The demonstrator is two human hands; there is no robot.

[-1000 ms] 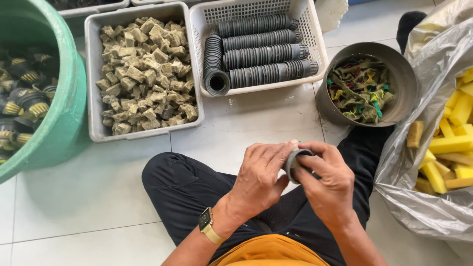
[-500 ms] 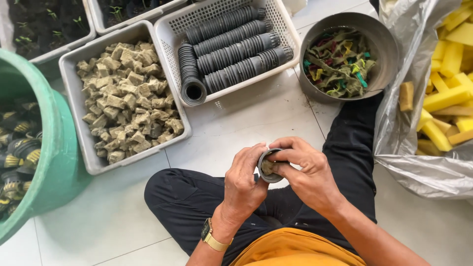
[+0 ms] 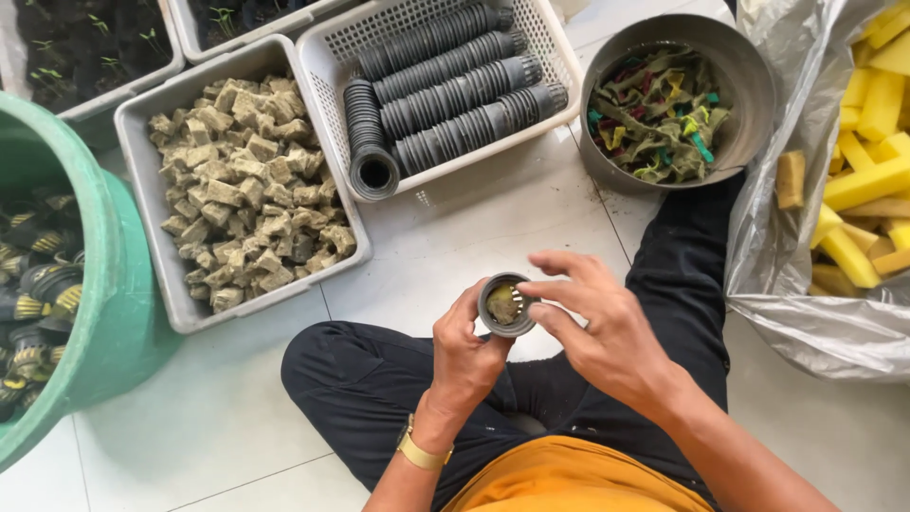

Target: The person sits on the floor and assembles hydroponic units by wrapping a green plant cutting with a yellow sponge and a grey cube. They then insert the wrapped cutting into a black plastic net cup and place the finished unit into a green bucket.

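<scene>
Small grey net pot [image 3: 507, 305], brownish cube inside, slotted rim, upright

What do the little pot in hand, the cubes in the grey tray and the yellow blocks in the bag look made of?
Small pot, held in the left hand: looks like matte grey plastic, thin slotted walls. Cubes: a fibrous, spongy plug material, rough tan-green faces; exact kind unclear. Yellow blocks: probably foam, with soft cut edges and a dull surface.

Showing a pale tiled floor [image 3: 531, 213] with thin grout lines, lying in bright daylight; showing no walls, furniture or windows.
</scene>
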